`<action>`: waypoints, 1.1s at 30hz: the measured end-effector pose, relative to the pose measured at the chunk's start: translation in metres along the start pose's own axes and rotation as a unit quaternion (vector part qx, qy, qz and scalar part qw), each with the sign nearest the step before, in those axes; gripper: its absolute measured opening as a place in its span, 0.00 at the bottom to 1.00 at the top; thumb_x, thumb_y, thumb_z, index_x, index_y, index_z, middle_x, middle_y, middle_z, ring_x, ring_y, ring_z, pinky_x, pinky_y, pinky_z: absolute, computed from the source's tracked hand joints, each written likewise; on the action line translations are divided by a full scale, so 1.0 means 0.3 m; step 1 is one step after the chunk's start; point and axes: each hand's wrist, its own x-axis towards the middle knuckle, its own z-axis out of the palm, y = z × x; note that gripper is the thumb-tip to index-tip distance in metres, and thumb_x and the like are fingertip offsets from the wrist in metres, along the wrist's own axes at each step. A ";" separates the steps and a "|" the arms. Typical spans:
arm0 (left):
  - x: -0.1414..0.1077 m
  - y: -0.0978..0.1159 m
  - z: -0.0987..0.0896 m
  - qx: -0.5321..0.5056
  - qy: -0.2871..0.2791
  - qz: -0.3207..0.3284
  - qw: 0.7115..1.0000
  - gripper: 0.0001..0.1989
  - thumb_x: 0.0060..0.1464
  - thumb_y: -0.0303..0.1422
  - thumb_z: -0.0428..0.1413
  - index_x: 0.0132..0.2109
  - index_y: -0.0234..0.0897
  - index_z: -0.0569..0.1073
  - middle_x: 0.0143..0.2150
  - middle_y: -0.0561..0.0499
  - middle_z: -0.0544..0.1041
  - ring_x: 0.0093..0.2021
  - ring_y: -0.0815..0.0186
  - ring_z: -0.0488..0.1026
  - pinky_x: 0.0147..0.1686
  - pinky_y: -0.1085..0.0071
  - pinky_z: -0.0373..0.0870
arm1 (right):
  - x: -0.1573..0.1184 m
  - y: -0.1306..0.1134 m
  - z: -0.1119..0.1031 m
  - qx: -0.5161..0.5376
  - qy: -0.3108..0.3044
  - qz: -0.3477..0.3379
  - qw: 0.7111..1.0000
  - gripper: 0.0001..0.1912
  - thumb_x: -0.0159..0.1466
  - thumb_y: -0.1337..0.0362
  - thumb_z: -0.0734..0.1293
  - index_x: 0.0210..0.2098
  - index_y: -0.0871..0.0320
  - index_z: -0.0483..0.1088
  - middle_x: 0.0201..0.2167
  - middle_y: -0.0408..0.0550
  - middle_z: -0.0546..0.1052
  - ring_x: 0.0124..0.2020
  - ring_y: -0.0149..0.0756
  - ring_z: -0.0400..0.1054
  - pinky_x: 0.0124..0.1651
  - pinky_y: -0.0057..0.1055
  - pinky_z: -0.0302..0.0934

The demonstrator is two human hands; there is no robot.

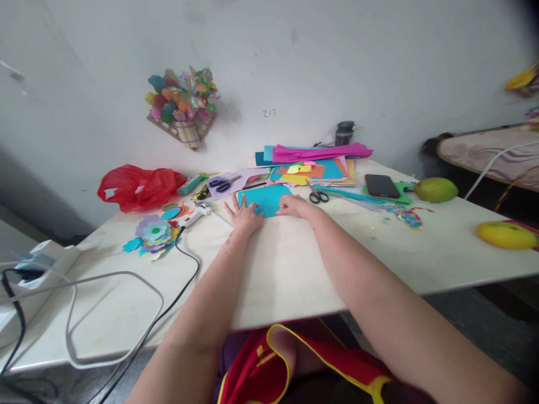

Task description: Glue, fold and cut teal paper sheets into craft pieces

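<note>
Pale table [286, 264] by a wall [303, 67] | blue sheet [265, 196] laid flat, pressed by left hand [246, 217], fingers spread, probably so it can't slide | right edge touched by right hand [295, 206], fingers curled, pinch can't be confirmed | scissors [319, 196] placed handily near

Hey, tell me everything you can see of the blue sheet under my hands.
The blue sheet is bright and plain, looks like paper or thin card, and lies on the white table. The left hand, fingers spread, covers part of its left side; the curled right hand touches its right side. The black-handled scissors lie to its right. Whether it is creased underneath can't be told.
</note>
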 end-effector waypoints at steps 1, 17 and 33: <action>0.000 0.001 0.000 0.001 0.001 -0.003 1.000 0.17 0.47 0.43 0.52 0.45 0.48 0.72 0.63 0.51 0.54 0.64 0.48 0.26 0.54 0.40 0.22 | -0.004 -0.001 -0.006 -0.001 -0.004 0.009 1.000 0.12 0.57 0.55 0.64 0.26 0.56 0.70 0.38 0.45 0.74 0.39 0.34 0.66 0.46 0.31 0.53; -0.042 0.083 -0.087 0.066 0.022 0.282 0.957 0.22 0.49 0.23 0.45 0.51 0.44 0.69 0.57 0.53 0.64 0.63 0.60 0.44 0.60 0.49 0.30 | -0.016 -0.021 -0.033 -0.025 -0.033 0.034 0.999 0.11 0.58 0.57 0.63 0.30 0.57 0.72 0.38 0.48 0.74 0.39 0.37 0.66 0.47 0.35 0.54; -0.117 0.188 -0.049 0.059 -0.131 0.174 0.974 0.24 0.56 0.33 0.38 0.57 0.26 0.58 0.60 0.40 0.58 0.60 0.59 0.54 0.56 0.64 0.53 | -0.010 0.048 -0.015 0.020 -0.033 0.021 0.999 0.14 0.54 0.51 0.65 0.32 0.54 0.73 0.33 0.44 0.76 0.36 0.34 0.68 0.37 0.24 0.56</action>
